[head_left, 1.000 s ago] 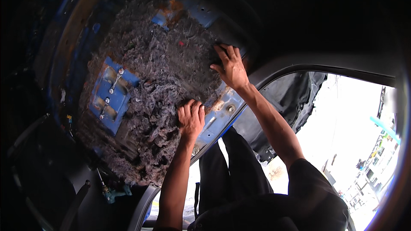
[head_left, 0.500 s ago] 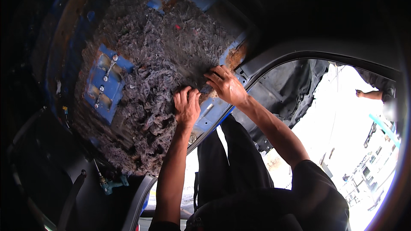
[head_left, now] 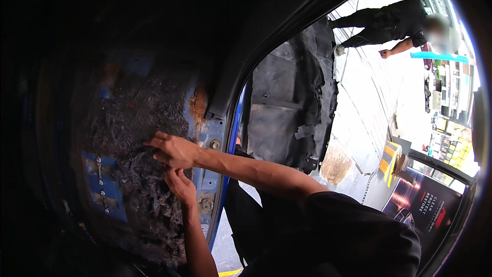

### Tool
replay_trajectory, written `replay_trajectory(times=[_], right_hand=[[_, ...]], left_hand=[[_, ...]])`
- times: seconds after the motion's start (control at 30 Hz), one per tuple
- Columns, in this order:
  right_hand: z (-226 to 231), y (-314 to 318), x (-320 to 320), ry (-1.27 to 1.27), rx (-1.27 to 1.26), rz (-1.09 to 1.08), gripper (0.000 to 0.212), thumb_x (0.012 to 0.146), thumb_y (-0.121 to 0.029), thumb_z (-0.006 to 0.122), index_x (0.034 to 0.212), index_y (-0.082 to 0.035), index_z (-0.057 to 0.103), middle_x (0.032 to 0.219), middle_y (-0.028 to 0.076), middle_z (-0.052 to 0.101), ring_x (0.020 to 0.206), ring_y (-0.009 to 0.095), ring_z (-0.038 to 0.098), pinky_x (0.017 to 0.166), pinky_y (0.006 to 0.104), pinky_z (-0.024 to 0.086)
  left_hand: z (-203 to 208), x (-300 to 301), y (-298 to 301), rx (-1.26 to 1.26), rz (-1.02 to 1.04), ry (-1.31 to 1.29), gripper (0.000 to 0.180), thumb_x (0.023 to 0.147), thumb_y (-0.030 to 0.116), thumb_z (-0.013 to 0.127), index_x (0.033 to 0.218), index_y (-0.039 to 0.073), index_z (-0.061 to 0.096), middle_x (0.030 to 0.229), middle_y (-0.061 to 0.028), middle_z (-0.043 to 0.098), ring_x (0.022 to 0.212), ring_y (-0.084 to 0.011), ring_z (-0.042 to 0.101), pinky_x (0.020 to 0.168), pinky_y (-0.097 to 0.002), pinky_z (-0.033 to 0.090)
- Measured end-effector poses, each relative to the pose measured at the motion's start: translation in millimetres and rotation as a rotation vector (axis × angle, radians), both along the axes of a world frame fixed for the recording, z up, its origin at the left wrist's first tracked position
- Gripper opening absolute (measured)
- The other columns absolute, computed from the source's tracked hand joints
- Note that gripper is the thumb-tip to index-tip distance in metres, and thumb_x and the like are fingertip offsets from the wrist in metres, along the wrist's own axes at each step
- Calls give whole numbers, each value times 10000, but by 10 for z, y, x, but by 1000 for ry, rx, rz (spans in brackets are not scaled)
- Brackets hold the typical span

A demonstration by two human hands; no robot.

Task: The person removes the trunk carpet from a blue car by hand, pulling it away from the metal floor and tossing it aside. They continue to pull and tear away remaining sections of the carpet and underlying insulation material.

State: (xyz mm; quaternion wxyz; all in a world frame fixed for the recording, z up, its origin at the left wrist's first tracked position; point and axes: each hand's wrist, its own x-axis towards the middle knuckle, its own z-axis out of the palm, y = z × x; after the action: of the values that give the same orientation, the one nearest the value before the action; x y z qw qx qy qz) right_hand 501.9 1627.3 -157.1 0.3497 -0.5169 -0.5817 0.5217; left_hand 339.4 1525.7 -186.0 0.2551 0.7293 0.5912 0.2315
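Observation:
Grey fibrous felt padding [head_left: 138,123] covers the blue metal floor of a car. My right hand [head_left: 173,150] lies on the padding, its fingers stretched to the left and pressed on the fibres. Just below it is my left hand [head_left: 180,184], also on the padding, with its fingertips tucked under the right hand, so its grip is hidden. Both hands are close to the blue door sill [head_left: 215,174], which carries bolts.
A rust patch [head_left: 197,105] marks the sill above my hands. A blue bracket with bolts [head_left: 105,187] shows through the padding at the left. A black carpet piece [head_left: 287,118] hangs outside the door opening. Another person [head_left: 389,20] stands on the pavement outside.
The view has swung toward the door opening. My right hand has slid down and left across the padding until it lies over my left hand.

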Motion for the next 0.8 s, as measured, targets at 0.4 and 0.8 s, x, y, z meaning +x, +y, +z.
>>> replay_trajectory(times=[0.4,0.8], right_hand=[[-171,-1176,466,-268,-41,-120,290,1029,-65,681,1306,17,712,1267,204,662,1203,429,679,1012,512,587],[-250,-1394,378,-295,-24,-104,305,1024,-87,672,1314,-6,719,1337,221,658,1304,433,647,1103,505,540]], left_hand=[[460,138,220,-66,-145,161,450,1121,267,694,1500,28,652,1599,-204,566,1406,-456,565,1159,-603,450],[177,-182,344,-29,-428,144,187,1039,175,724,1028,-10,706,1037,-178,690,1052,-396,649,957,-531,509]])
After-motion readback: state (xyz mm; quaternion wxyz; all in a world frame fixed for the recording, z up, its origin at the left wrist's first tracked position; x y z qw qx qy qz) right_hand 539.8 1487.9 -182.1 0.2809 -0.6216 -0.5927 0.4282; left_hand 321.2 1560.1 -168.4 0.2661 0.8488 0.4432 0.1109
